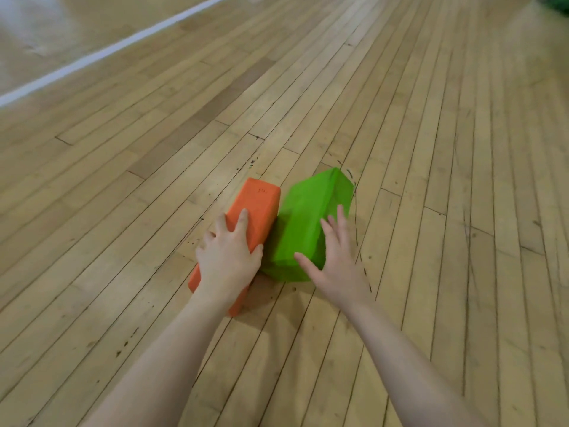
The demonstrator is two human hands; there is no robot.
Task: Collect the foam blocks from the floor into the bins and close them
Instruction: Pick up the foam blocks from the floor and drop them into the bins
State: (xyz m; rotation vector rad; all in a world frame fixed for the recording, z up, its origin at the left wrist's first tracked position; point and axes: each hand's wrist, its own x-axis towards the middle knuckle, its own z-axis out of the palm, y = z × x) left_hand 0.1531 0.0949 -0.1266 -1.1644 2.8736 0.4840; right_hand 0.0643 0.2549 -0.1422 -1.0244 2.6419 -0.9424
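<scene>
Head view: long orange foam block (258, 208) touches a blurred green foam block (304, 223).

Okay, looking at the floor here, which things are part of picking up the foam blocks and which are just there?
Part of the job:
- orange foam block, gripped by the left hand
- green foam block, with the right hand open over it, fingers spread

Just there:
- wooden floor
- white line painted on it
- blurred green thing at the far right corner; too unclear to identify

No bin is in view.
</scene>
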